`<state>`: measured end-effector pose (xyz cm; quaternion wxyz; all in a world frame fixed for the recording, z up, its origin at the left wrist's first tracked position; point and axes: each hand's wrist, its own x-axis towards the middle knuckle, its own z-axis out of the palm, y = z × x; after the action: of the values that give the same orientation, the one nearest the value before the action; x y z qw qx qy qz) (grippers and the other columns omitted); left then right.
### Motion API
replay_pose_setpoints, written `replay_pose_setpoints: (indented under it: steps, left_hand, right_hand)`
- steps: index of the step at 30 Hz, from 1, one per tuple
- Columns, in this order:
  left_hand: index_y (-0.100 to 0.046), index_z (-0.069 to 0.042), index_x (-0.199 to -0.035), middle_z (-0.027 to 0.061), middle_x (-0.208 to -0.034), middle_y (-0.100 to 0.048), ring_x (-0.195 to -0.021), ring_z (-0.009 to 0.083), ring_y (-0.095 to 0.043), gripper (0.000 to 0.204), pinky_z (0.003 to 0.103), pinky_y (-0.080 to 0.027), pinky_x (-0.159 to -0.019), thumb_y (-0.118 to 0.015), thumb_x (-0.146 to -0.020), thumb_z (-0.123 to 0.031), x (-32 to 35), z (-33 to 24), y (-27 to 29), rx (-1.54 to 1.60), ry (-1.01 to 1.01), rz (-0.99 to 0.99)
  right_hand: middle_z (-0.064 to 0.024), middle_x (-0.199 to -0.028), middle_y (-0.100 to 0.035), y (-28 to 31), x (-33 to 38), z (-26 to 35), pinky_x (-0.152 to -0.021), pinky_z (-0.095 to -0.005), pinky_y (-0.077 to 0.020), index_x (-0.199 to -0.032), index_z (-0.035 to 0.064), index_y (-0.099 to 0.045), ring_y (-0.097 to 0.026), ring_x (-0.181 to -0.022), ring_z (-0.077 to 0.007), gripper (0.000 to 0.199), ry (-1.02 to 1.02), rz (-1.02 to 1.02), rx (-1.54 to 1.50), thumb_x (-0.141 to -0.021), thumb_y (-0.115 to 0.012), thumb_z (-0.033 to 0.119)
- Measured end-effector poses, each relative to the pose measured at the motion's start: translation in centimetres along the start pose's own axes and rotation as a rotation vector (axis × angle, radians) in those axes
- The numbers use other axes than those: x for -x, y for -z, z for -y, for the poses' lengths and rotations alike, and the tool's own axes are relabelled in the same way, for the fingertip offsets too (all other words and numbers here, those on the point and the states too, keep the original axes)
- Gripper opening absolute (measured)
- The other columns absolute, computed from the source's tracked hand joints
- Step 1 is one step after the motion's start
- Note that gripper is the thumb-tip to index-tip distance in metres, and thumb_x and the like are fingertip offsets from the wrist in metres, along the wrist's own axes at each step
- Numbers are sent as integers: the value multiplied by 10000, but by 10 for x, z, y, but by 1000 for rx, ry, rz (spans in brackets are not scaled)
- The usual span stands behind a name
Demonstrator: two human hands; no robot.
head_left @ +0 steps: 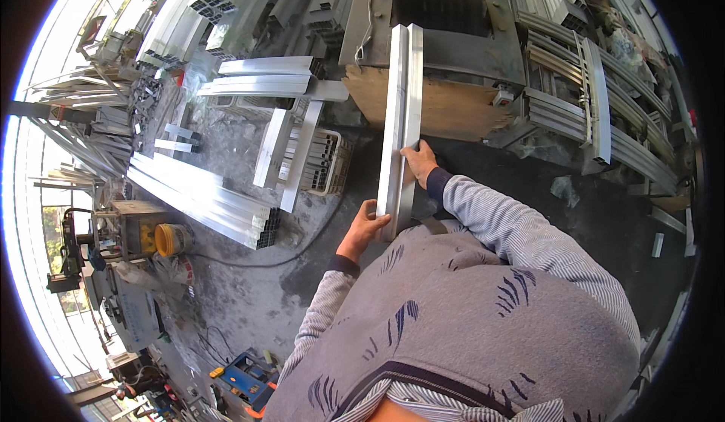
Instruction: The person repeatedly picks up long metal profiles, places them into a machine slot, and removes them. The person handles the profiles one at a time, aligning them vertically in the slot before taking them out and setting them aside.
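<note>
A long silver metal profile (394, 112) with a groove running along its length stands out in front of my body, its far end reaching over the front of a dark metal machine. My left hand (364, 229) is closed on the left edge near the close end, thumb lying on top. Farther along, my right hand (421, 162) grips the right edge, its thumb pressed to the surface. The fingers underneath are hidden. At my waist the near end meets my clothing.
The machine (445, 48) has a dark opening and a wooden panel (445, 105) below. To the left, metal profiles (204, 195) lie stacked near a plastic crate (332, 161) and a yellow bucket (172, 239). Bars (559, 116) lie racked at right. A cable (264, 264) crosses the floor.
</note>
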<state>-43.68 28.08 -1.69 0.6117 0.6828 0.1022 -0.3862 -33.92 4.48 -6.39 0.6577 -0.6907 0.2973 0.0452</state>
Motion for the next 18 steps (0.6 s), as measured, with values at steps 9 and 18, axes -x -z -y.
replay_pose_setpoints:
  steps: [9,18]
  left_hand:
    - [-631,16,-1342,84,-1213,-717,-1081,176,-661,533,341,-525,-974,-803,-970,-324,-20,8,-20,160,30,198]
    - [-706,25,-1242,46,-1108,-744,-959,139,-666,476,304,-530,-898,-803,-963,-348,-23,10,-29,185,49,242]
  right_hand:
    - [-270,-1168,-719,11,7,4,-965,-439,-545,-1361,-46,-586,-702,-1100,-363,578,-44,53,150,-870,-671,247]
    - [-290,-1546,-395,13,2,43,-1193,-514,-341,-1527,-10,-444,-359,-1459,-461,865,559,-127,796,-801,-772,328]
